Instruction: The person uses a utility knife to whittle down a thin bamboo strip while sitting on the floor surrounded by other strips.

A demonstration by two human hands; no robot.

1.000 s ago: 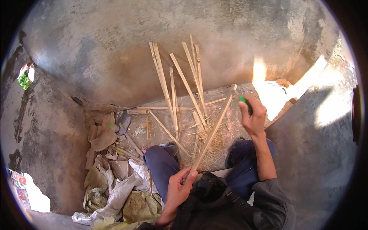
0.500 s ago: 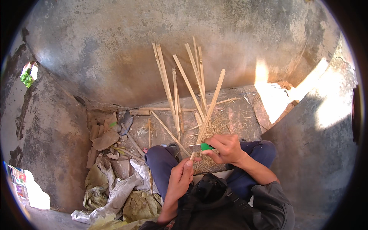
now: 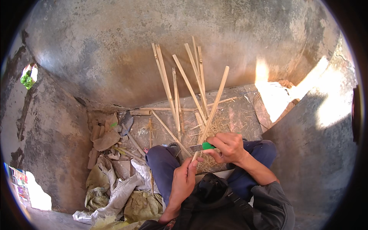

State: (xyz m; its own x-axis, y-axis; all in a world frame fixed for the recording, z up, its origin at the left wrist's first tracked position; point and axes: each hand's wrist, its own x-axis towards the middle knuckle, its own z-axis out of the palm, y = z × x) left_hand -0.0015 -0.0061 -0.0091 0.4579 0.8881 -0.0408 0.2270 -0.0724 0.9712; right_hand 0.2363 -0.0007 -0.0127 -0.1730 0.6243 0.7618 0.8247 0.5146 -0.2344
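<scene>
My left hand (image 3: 184, 178) is closed around the near end of a long, pale bamboo strip (image 3: 217, 99), which slants away to the upper right toward the wall. In my right hand (image 3: 229, 148) is a green-handled knife (image 3: 208, 145). Its blade points left and lies across the strip just beyond my left fingers. Whether the edge is biting into the strip is too small to tell. Both hands are between my bent knees. More bamboo strips (image 3: 185, 85) lean against the far wall, their lower ends on the floor beyond my legs.
Thin shavings (image 3: 221, 122) litter the floor ahead. Crumpled sacks (image 3: 141, 205) lie at my left, below a heap of broken pieces (image 3: 105, 140). Concrete walls (image 3: 126, 50) enclose the space on the far side, left and right. A bamboo piece (image 3: 140, 112) lies along the far wall.
The held strip's far end has swung slightly right and up, and its near end has shifted a little right. The knife and my right hand have moved slightly right.
</scene>
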